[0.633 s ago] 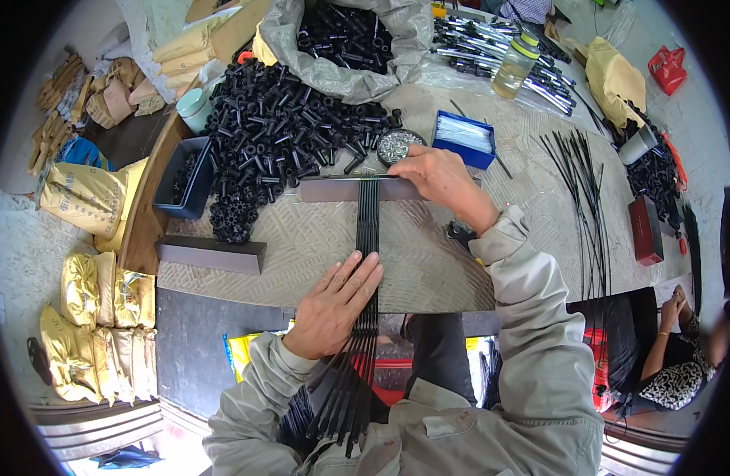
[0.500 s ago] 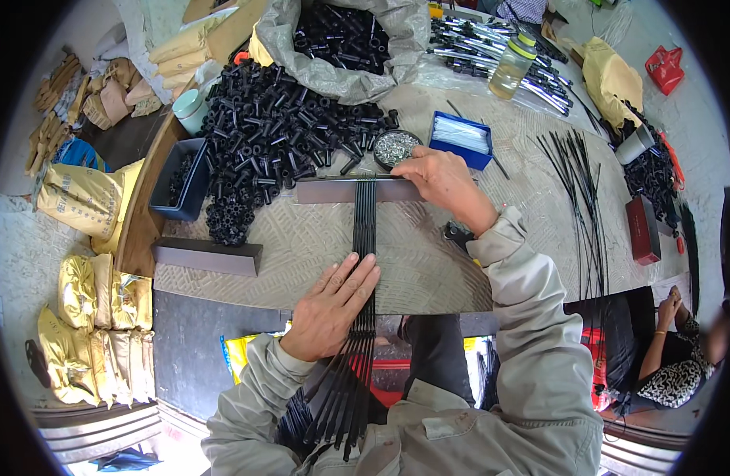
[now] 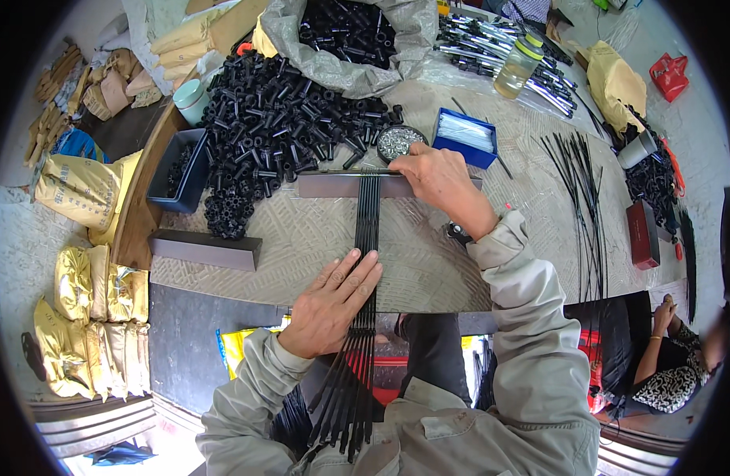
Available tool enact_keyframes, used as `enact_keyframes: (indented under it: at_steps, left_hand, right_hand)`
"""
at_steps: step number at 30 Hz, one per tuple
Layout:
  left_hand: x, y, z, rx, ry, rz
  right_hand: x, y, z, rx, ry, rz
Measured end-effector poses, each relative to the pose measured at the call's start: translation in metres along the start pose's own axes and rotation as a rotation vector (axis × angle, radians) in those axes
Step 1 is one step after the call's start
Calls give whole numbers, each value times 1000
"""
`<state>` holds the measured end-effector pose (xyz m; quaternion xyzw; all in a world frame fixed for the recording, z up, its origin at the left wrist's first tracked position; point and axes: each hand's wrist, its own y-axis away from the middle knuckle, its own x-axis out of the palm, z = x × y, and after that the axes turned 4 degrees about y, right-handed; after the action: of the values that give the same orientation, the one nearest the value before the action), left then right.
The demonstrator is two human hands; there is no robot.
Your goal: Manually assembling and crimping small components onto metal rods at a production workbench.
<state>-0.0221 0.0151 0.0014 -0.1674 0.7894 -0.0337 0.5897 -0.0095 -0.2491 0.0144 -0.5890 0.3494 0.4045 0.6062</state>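
A row of thin black rods lies side by side across the table, far ends on a long grey bar. Their near ends fan out past the table edge toward my lap. My left hand rests flat on the rods near the table edge, fingers stretched out. At the right part of the bar, my right hand has its thumb and fingers drawn together by the upper edge; whatever they pinch is hidden. Just beyond those fingertips stands a round dish of small shiny metal pieces.
Black plastic tubular parts are heaped at the back left, beside a blue-grey bin. A second grey bar lies left. A blue box of white sticks, a bottle and loose black rods are to the right. Another person's hand shows far right.
The whole view has shifted slightly. Both hands keep nearly the same places: the left flat on the rods, the right at the bar by the dish.
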Motion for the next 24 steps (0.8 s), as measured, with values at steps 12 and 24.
enact_keyframes:
  at_steps: [12, 24]
  left_hand:
    - [1, 0, 1, 7, -15, 18]
    - [-1, 1, 0, 1, 40, 12]
  right_hand:
    - [4, -2, -4, -33, -134, -40]
    - [6, -5, -4, -81, -122, -9]
